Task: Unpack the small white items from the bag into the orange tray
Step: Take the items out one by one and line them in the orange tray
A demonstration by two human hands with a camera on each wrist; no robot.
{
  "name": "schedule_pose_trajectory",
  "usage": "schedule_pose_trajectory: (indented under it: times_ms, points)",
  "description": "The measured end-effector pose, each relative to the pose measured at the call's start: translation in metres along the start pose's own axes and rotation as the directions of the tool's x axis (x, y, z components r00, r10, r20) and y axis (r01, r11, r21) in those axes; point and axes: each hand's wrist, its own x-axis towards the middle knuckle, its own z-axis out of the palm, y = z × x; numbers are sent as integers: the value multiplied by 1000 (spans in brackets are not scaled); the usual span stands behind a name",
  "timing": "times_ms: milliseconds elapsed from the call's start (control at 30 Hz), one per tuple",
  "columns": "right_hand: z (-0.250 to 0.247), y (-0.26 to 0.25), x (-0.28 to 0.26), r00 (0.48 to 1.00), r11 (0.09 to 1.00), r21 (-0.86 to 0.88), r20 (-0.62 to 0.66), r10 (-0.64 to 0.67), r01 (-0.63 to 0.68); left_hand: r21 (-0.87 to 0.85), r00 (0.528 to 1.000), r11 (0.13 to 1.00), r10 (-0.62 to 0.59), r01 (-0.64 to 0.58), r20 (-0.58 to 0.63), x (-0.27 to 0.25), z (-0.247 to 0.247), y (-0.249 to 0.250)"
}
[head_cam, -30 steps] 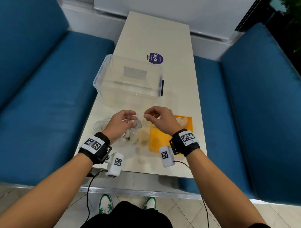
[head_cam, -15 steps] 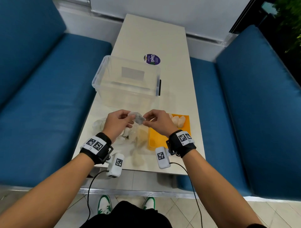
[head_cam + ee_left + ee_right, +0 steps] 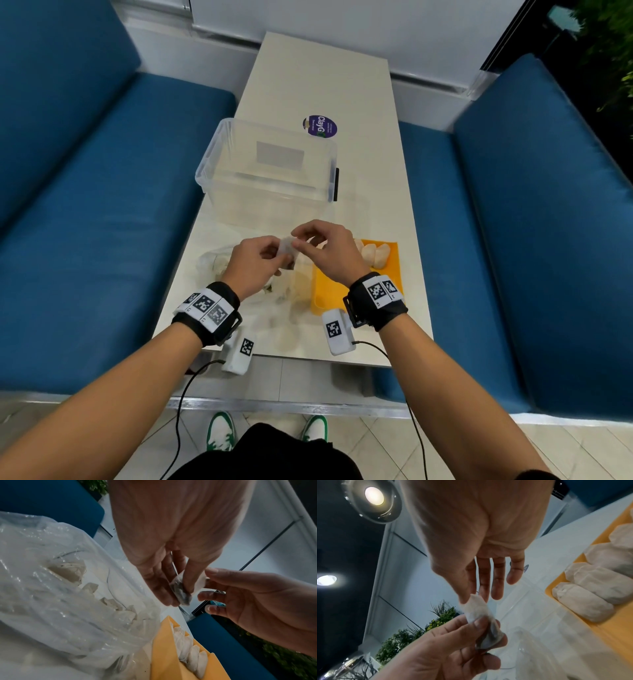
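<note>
A small white sachet [image 3: 287, 247] with dark contents is held in the air between both hands, above the table's near half. My left hand [image 3: 275, 255] pinches its lower part [image 3: 181, 589] between thumb and fingers. My right hand [image 3: 298, 242] pinches its top corner [image 3: 475, 604] with thumb and forefinger, the other fingers straight. Beneath the left hand lies the clear plastic bag [image 3: 60, 601] with several more sachets inside. The orange tray [image 3: 329, 291] sits to the right of the bag, with several sachets [image 3: 375, 255] lined up at its far end [image 3: 590, 582].
An empty clear plastic bin [image 3: 267, 171] stands just beyond the hands, a black clip on its right side. A purple round sticker [image 3: 320, 126] lies behind it. Blue sofa seats [image 3: 102, 240] flank the narrow white table [image 3: 387, 205] on both sides.
The right hand moved left to meet the left hand and took hold of the sachet's top. Both hands have risen a little with it.
</note>
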Motion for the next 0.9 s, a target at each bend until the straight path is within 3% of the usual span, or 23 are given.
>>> schedule_pose_trajectory:
  times_ms: [433,567,767,900]
  points:
    - [-21,2,0,1000,986,-169,12,9,-7,-79,996,996,-31,37,87,0,10,2]
    - [-44,10,0,999,982,-189,-21,26,-30,-16,996,1000,-20,21,82,1,16,0]
    - [-79,50,-1,990,938,-317,-74,121,-138,102,999,994,-43,41,25,3,8,-15]
    - [-79,84,-5,961,878,-405,-11,275,-256,118,998,991,-60,61,-9,3,-2,-21]
